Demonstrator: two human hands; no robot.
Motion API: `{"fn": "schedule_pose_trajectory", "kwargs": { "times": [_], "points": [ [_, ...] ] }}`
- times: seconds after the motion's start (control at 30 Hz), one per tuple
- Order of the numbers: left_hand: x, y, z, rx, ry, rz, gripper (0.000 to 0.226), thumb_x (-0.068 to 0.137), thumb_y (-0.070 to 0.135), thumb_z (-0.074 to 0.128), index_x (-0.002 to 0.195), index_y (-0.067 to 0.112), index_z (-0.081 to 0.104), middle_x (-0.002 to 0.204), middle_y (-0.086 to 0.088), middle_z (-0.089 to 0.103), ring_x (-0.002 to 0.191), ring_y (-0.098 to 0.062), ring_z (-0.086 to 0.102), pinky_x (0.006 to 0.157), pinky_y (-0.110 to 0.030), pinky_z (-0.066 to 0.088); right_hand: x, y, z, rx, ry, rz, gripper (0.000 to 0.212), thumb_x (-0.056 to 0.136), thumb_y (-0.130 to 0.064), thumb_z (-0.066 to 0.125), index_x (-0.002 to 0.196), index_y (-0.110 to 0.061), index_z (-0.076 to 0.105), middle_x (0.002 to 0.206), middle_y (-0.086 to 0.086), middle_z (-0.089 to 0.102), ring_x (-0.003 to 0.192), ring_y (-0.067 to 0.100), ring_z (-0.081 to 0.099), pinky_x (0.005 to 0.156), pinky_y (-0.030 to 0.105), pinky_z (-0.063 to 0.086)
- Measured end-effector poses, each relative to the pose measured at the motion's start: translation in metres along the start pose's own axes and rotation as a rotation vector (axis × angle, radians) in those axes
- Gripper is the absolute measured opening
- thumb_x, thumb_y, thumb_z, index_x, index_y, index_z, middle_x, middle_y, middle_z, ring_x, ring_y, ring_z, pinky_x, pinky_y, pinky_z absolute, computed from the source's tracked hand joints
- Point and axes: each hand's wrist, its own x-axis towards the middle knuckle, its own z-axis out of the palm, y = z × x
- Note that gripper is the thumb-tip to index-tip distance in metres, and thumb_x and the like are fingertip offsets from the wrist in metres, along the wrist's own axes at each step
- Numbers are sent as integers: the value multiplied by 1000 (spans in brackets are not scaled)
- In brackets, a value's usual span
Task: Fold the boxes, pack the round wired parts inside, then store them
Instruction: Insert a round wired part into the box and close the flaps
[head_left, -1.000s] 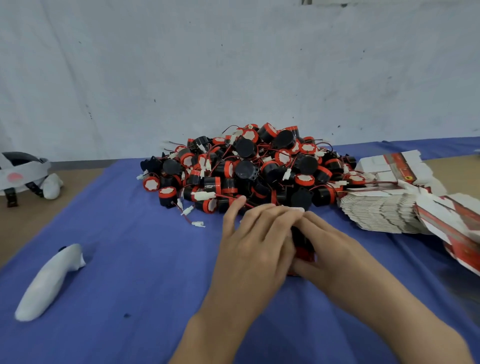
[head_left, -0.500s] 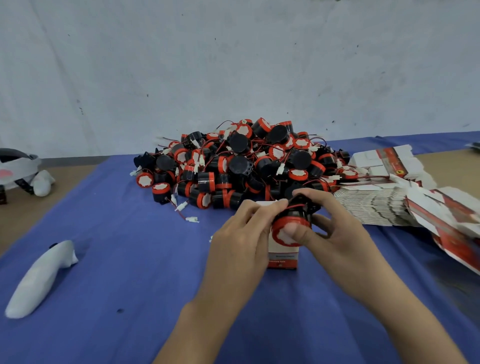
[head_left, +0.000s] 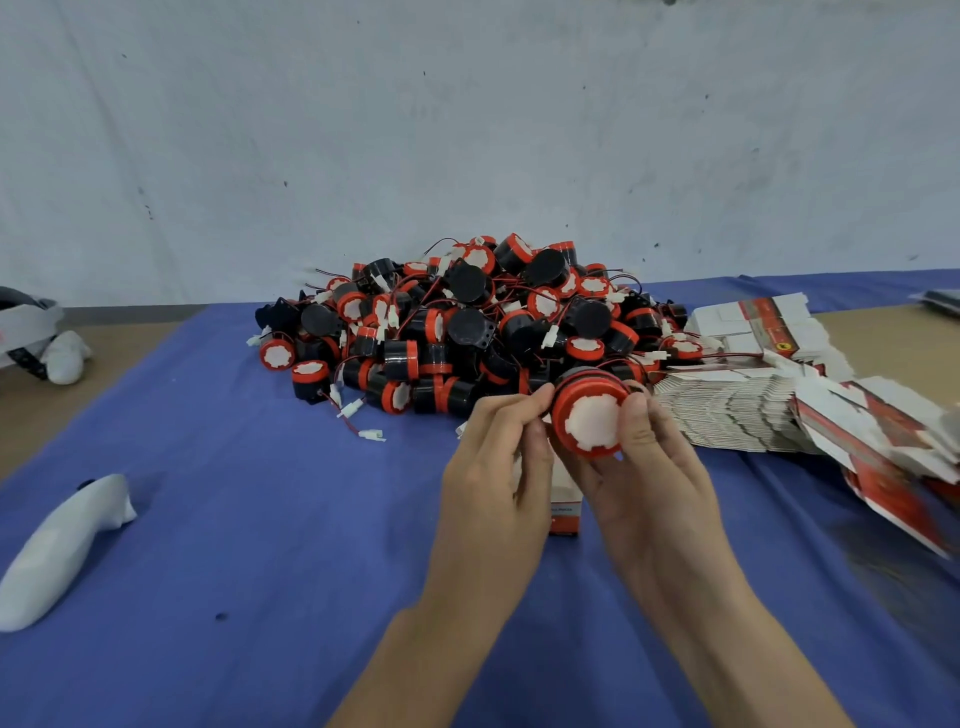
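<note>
White handheld controller (head_left: 62, 545) lies far left on blue cloth (head_left: 260, 519). Heap of black-red round wired parts (head_left: 467, 322) behind hands. Left hand (head_left: 493, 483) fingertips pinch round part (head_left: 589, 415); small box (head_left: 563, 499) upright, mostly hidden behind it. Right hand (head_left: 654, 467) grips part, white-centred face toward camera, axis pointing at viewer. Flat box stack (head_left: 737, 410) right.

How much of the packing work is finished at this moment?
Done: one small box stands folded between the hands. In hand: the right hand and left hand hold one round part above it. Left: the pile of parts, the flat boxes; nothing stored.
</note>
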Motion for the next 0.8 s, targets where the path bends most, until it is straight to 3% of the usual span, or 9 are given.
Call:
{"fn": "schedule_pose_trajectory", "kwargs": {
  "times": [0.1,0.2,0.33,0.5,0.6,0.67,0.73,0.8],
  "points": [
    [-1,4,0,-107,-54,-86,33,100,36,47,132,37,56,128,19,56,122,-5,56,94,-15,47,-2,5,1,28,25,31,64,89,-36,60,142,-2,47,123,16,71,107,27,72,92,37,59],
    [0,9,0,-222,-119,-220,32,97,45,54,128,52,52,125,25,62,119,3,58,91,-12,48,-2,8,3,53,48,32,66,85,-36,65,140,-5,48,114,13,74,96,24,73,90,39,59],
    [3,8,-1,-389,-85,-355,31,98,38,61,129,36,62,122,17,68,114,-1,64,94,-21,53,1,12,2,38,46,-7,52,76,-33,72,121,-16,53,116,11,75,104,22,74,86,30,60],
    [12,4,-10,-463,-16,-418,32,87,43,64,117,35,68,111,16,73,105,-2,67,88,-18,54,6,8,-2,-227,5,-106,51,74,-52,70,114,-23,59,118,4,73,112,18,70,93,33,58],
    [17,-6,-19,-412,25,-466,24,90,39,64,113,38,67,109,19,73,103,0,67,85,-15,54,12,-1,-17,-435,107,-252,44,87,-54,59,123,-29,58,119,-6,70,110,10,69,84,26,59],
    [20,-12,-26,-357,22,-487,22,95,35,62,116,38,65,107,18,74,99,2,67,86,-15,54,17,-8,-33,-642,154,-321,34,98,-53,54,128,-39,54,119,-15,66,113,4,65,91,28,56],
    [21,-16,-31,-316,20,-500,19,99,32,58,116,39,63,95,20,74,84,6,67,77,-13,54,23,-12,-48,-809,86,-262,45,95,-64,53,136,-46,46,119,-26,62,117,-4,59,95,23,50],
    [22,-18,-34,-277,17,-500,16,101,32,54,110,44,61,84,24,72,70,5,65,67,-11,52,28,-9,-58,-964,-34,-114,79,78,-76,54,148,-48,31,122,-36,56,117,-13,53,84,8,48]
  ]
}}
